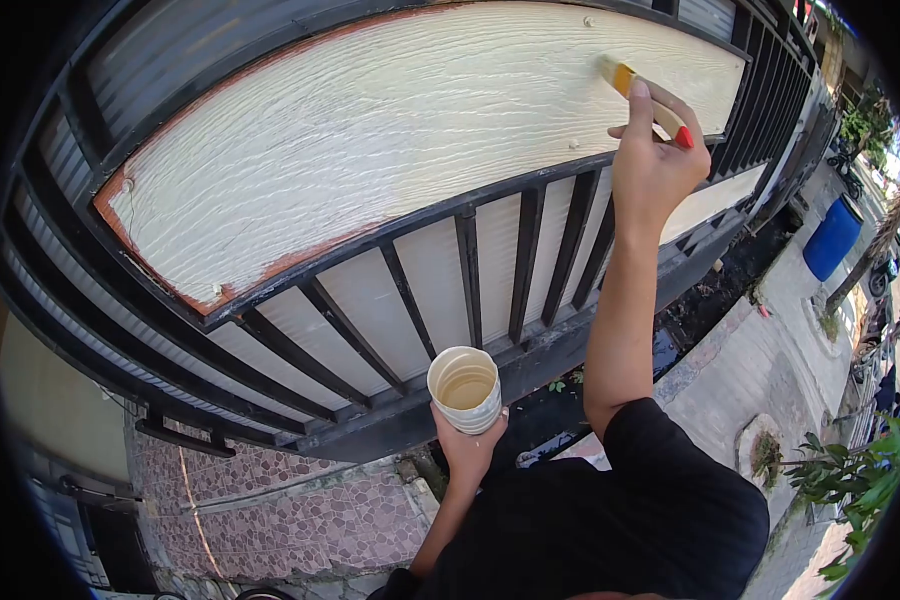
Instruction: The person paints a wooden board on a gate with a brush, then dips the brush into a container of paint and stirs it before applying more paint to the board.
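Note:
My right hand (652, 160) is raised and grips a paintbrush (640, 92) with a red-tipped handle. Its bristles press against the cream wood-grain panel (390, 130) of a black metal gate (470, 270), near the panel's upper right. Orange-brown undercoat shows along the panel's left and lower edges. My left hand (468, 448) is low in front of me and holds a white cup (466, 388) of cream paint, upright, level with the gate's bottom rail.
Black vertical bars run below the panel. A patterned tiled step (300, 510) lies lower left. A paved path (770, 370), a blue barrel (832, 236) and green plants (855, 480) are on the right.

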Available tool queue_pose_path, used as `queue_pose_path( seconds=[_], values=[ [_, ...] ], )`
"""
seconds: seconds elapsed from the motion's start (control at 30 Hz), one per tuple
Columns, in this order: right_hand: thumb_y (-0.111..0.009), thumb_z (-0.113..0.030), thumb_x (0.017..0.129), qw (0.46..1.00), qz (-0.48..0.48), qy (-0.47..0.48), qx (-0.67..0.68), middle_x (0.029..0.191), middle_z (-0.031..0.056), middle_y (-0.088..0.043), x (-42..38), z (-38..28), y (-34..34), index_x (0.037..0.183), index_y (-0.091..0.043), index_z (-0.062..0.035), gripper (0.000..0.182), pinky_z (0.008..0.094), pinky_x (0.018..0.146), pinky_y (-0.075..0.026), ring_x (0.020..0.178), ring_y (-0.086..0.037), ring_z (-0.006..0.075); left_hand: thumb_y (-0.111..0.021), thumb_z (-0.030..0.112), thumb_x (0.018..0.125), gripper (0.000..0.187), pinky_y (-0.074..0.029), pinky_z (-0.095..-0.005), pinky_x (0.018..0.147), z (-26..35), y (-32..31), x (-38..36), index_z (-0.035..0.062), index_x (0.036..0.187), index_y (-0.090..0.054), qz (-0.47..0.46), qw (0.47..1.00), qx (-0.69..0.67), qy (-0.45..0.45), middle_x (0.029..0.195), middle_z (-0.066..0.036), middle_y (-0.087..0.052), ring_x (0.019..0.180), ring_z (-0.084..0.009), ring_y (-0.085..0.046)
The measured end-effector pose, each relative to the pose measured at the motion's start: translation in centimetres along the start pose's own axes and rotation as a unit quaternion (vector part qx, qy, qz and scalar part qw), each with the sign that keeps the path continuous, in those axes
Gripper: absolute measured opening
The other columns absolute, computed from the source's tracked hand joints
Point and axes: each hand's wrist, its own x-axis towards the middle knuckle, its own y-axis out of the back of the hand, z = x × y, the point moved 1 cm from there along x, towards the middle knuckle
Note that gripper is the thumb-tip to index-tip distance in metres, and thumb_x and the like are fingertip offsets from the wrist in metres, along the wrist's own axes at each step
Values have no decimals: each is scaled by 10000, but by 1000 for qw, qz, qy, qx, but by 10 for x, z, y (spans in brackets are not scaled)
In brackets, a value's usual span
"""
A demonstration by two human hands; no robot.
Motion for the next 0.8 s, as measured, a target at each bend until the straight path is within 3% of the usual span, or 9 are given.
queue_pose_path(
  seconds=[0.07, 0.1, 0.2, 0.27, 0.4, 0.53, 0.6, 0.67, 0.8],
  values=[
    [-797, -31, 1015, 983, -109, 149, -9, 999, 126, -797, -24, -8, -25, 1088, -814, 51, 111, 252, 593, -634, 701, -734, 134, -992, 132, 776, 880, -519, -413, 1113, -1, -4, 0, 6, 1465, -459, 0, 1000, 5, 6, 1367, -166, -677, 1270, -266, -689],
    [-827, 7, 928, 977, -129, 165, 33, 871, 132, -753, -41, -24, -35, 993, -831, -4, 66, 288, 596, -517, 680, -707, 214, -992, 132, 776, 880, -519, -413, 1113, -3, -6, 1, 6, 1465, -459, -6, 1000, 5, 7, 1367, -166, -677, 1270, -266, -689],
    [-830, -21, 950, 955, -214, 123, 162, 873, 107, -757, -57, -56, -33, 1014, -836, -2, 67, 271, 612, -545, 713, -731, 191, -994, 136, 775, 884, -517, -413, 1116, -2, -12, 4, 5, 1466, -459, -22, 1000, -13, -1, 1368, -166, -673, 1274, -268, -686],
    [-822, -62, 990, 911, -302, -118, 255, 915, 104, -781, -47, -55, -20, 1053, -839, 12, 99, 267, 613, -598, 743, -741, 162, -993, 131, 774, 883, -514, -415, 1122, 4, -12, 3, 5, 1466, -458, -30, 1000, 1, -4, 1371, -162, -668, 1285, -270, -680],
    [-785, -122, 1036, 990, -103, -64, 73, 1010, 169, -812, 15, 26, 23, 1114, -816, 91, 229, 273, 597, -631, 713, -737, 159, -993, 130, 773, 882, -513, -419, 1123, -1, -8, 0, 5, 1464, -459, -18, 1000, -3, -3, 1370, -161, -665, 1288, -273, -678],
    [-782, -94, 1033, 996, 15, -53, -71, 992, 155, -816, 28, 43, 49, 1077, -811, 89, 190, 249, 607, -617, 685, -723, 125, -993, 132, 773, 881, -514, -421, 1121, -1, -8, -3, 6, 1464, -460, -13, 1000, 3, 1, 1370, -161, -665, 1280, -272, -680],
    [-787, -69, 1026, 997, -61, -40, 7, 975, 127, -806, 3, 35, 31, 1066, -818, 66, 144, 251, 596, -612, 662, -710, 121, -994, 133, 773, 882, -513, -421, 1121, -1, -11, -2, 6, 1464, -461, -18, 1000, 14, 3, 1371, -161, -665, 1279, -271, -680],
    [-796, -47, 1017, 980, -169, 105, -13, 948, 96, -785, -35, 20, 19, 1081, -817, 55, 123, 256, 572, -591, 681, -705, 117, -996, 135, 774, 880, -515, -419, 1117, -5, -17, 0, 7, 1464, -465, -23, 1000, -7, -7, 1366, -159, -671, 1273, -267, -685],
    [-809, -38, 1008, 949, -283, -42, 135, 925, 95, -766, -55, -1, 29, 1093, -816, 58, 129, 265, 589, -572, 728, -704, 122, -996, 132, 776, 877, -516, -416, 1114, -4, -21, 1, 7, 1464, -467, -31, 999, 4, -17, 1365, -159, -673, 1268, -262, -687]
  ],
)
